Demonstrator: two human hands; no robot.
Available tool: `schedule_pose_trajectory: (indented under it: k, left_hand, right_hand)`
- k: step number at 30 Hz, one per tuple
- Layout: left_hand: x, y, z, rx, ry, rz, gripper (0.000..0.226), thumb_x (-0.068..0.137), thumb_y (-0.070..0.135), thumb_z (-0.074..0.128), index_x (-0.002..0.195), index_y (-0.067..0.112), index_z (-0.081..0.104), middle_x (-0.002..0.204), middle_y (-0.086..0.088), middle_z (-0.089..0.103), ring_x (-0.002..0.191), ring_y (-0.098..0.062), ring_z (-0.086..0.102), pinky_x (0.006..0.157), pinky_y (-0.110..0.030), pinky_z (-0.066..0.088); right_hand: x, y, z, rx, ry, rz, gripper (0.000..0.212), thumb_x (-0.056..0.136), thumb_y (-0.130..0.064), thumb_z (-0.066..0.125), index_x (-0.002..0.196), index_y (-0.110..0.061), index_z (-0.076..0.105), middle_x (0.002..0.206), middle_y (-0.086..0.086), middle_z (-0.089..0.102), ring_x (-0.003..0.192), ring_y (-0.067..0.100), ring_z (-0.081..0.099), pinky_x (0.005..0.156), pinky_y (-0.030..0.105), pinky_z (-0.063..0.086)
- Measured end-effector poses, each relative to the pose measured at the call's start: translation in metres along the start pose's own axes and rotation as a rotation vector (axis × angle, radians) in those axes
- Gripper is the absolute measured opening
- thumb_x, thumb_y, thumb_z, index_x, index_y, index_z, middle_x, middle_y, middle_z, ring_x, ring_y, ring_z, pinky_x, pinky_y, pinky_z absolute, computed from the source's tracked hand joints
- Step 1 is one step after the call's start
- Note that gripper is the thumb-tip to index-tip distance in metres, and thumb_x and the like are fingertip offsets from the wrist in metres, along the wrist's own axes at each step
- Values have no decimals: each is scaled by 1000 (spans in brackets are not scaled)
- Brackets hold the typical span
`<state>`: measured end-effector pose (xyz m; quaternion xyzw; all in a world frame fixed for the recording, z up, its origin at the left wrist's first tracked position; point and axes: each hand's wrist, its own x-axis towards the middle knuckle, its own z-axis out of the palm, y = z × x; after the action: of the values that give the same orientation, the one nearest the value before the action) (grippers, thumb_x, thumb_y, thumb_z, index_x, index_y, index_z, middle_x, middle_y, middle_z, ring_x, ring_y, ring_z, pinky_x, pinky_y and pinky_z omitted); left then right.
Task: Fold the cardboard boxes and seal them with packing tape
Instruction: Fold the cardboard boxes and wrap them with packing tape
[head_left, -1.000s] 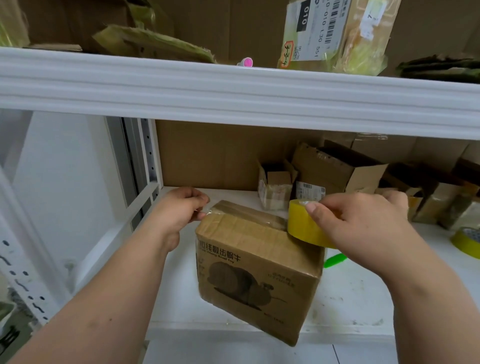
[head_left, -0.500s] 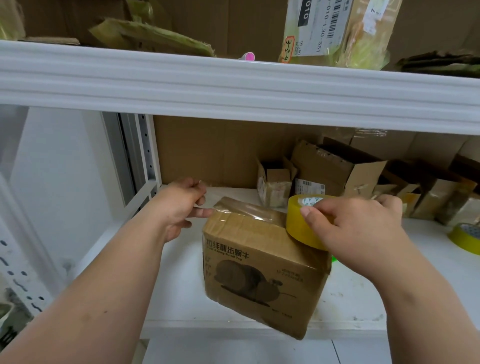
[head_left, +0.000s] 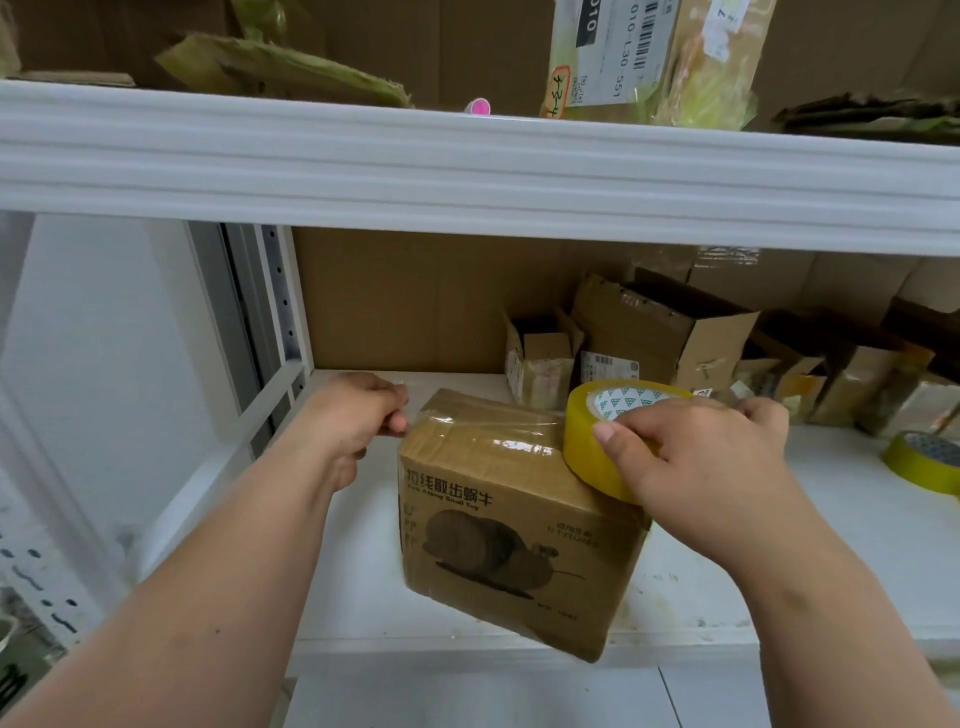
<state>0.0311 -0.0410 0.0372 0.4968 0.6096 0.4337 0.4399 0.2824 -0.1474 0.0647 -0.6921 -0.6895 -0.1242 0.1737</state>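
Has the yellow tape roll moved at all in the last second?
Yes, but only slightly. The tape roll has tipped so that its printed core shows more. It has barely shifted against the small open box behind it, and is still on the cardboard box.

A brown cardboard box (head_left: 514, 525) printed with a snail drawing and dark lettering sits closed and tilted on the white shelf (head_left: 857, 571), one lower corner over the front edge. A clear strip of tape (head_left: 488, 423) stretches across its top seam. A yellow roll of packing tape (head_left: 605, 434) rests on the box's top right edge, its strip running leftward.
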Motion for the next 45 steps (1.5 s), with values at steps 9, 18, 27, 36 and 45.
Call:
schedule_pose_trajectory:
  k: [9, 18, 27, 36, 45]
  left_hand:
    - [0, -7, 6, 60, -72, -106, 17, 94, 22, 66, 86, 8, 69, 52, 0, 56, 71, -20, 57, 98, -47, 44]
    - [3, -10, 13, 134, 23, -49, 6, 90, 12, 64, 96, 14, 62, 91, -9, 64, 80, -21, 57, 71, -33, 46]
    - [-8, -11, 16, 253, 12, 157, 21, 99, 13, 55, 104, 20, 74, 93, 6, 71, 85, -6, 62, 61, -14, 46]
    - [-32, 17, 36, 1066, -380, 473, 118, 65, 89, 30, 158, 25, -4, 166, 2, -8, 152, -19, -6, 122, -39, 2]
    - [-23, 6, 41, 1146, -446, 422, 149, 44, 94, 54, 154, 24, -21, 164, 5, -19, 150, -16, -18, 125, -42, 1]
  right_hand:
    - [0, 0, 2, 4, 12, -24, 59, 89, -62, 15, 102, -40, 68, 110, -17, 68, 114, 12, 52, 95, 38, 11]
    - [-4, 2, 6, 9, 37, -50, 53, 91, -60, 23, 101, -39, 70, 106, -16, 69, 112, 13, 53, 94, 37, 13]
    - [-5, 9, 11, 103, 63, -52, 61, 85, -63, 19, 100, -37, 71, 105, -15, 69, 112, 13, 53, 96, 37, 15]
    - [-6, 15, 14, 138, 97, -85, 58, 88, -62, 19, 97, -36, 71, 100, -16, 69, 106, 11, 54, 94, 36, 15]
    - [-3, 34, 6, 200, 19, -136, 35, 77, -63, 41, 91, -36, 57, 96, -21, 55, 100, 5, 47, 110, 36, 3]
